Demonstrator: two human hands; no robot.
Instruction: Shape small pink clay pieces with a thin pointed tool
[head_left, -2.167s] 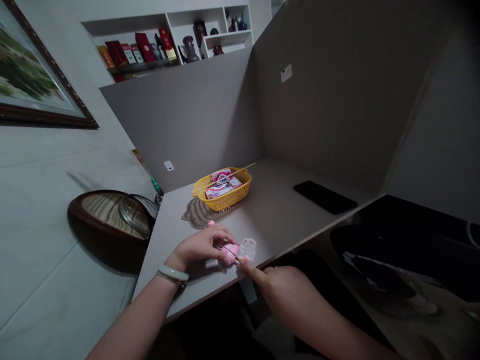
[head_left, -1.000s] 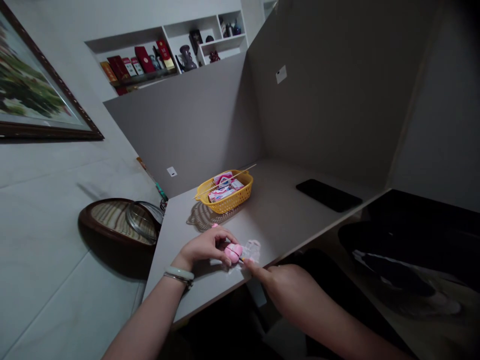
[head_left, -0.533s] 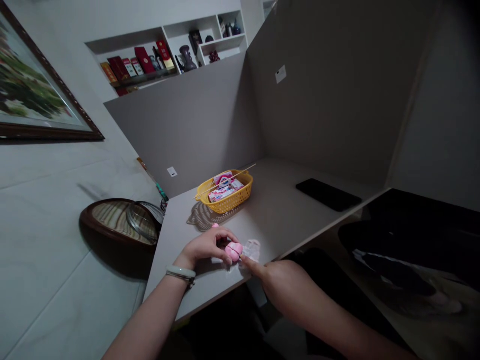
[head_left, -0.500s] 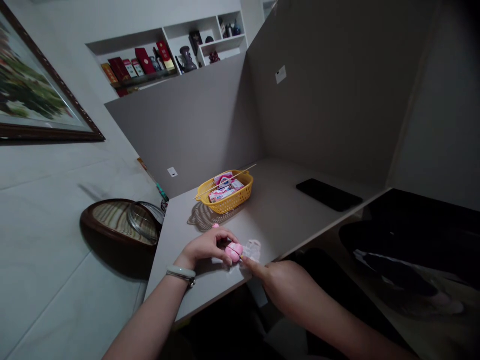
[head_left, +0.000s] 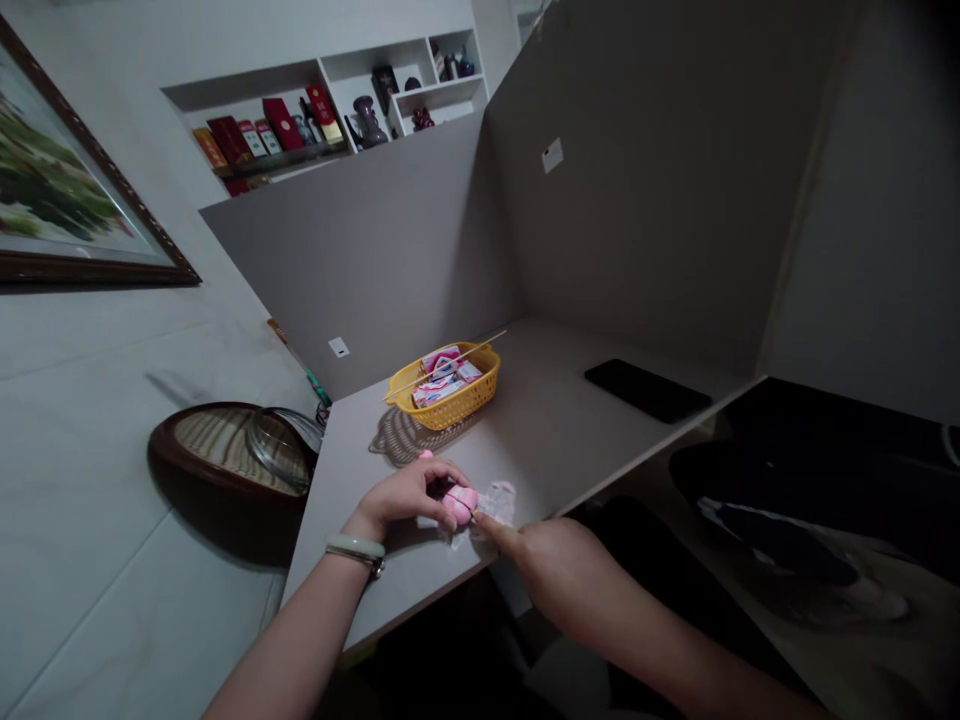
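One left hand [head_left: 401, 495] grips a pink object [head_left: 460, 505] lengthwise toward the extended right hand [head_left: 555, 558]

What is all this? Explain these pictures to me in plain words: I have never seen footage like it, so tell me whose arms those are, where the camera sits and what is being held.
There is no machine here. The arms belong to a person, and the single camera is worn on their head, looking forward and down, so you see what they see.

Their left hand, with a pale bangle at the wrist, curls over a soft-looking pink object. Their right hand reaches in with its forefinger extended, beside a clear plastic wrapper.

On the pale desk are a yellow basket holding pink-and-white packets and a black slab.
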